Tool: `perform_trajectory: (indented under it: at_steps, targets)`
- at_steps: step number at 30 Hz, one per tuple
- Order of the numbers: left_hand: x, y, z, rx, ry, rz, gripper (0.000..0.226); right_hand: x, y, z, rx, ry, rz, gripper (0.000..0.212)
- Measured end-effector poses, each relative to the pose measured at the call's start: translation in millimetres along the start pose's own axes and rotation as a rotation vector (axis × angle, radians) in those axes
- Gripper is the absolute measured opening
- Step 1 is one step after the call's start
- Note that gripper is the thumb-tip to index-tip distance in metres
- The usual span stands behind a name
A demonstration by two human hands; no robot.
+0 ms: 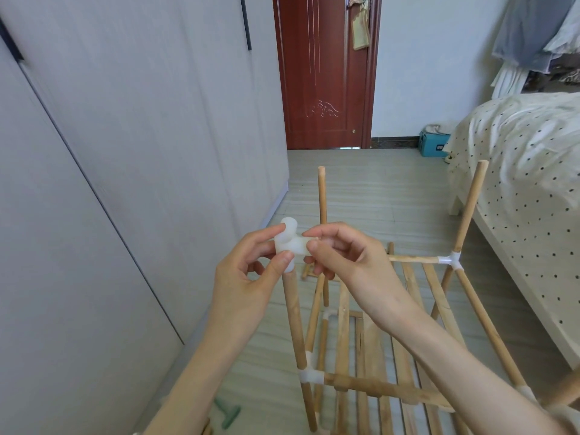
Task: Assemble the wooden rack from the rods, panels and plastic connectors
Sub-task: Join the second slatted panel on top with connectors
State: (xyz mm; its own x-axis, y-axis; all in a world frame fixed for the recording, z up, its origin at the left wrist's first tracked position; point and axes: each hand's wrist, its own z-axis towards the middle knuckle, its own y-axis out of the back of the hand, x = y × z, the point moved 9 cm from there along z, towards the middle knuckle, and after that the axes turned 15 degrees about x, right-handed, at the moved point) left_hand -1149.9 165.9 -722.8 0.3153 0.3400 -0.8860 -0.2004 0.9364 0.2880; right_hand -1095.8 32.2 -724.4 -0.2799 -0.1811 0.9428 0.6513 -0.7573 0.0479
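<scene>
While both hands meet on it, one white plastic connector (69,243) sits on the top of the near left upright rod (295,321). The left hand (248,277) pinches its body between thumb and forefinger; the right hand (342,259) pinches its side stub with curled fingers. Two more upright rods have bare tops: the far left rod (322,196) and the far right rod (469,205). On the rack I count three other connectors clearly: the lower left joint (310,375), the middle joint (327,315) and the right joint (450,260). Several slats (408,356) lie between them. One green tool (228,414) lies on the floor (376,189), beside the wardrobe (125,152).
</scene>
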Motion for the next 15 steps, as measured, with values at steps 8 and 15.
perform_trajectory:
  at_steps: [8, 15]
  targets:
    - [4.6, -0.2, -2.0, -0.005, 0.016, 0.004, 0.026, 1.2, -1.5, 0.6, 0.008, 0.014, -0.028, 0.010]
    - [7.7, -5.9, -3.1, 0.059, 0.018, 0.038, 0.022, -8.3, -2.1, -2.0, -0.003, -0.012, -0.047, 0.007]
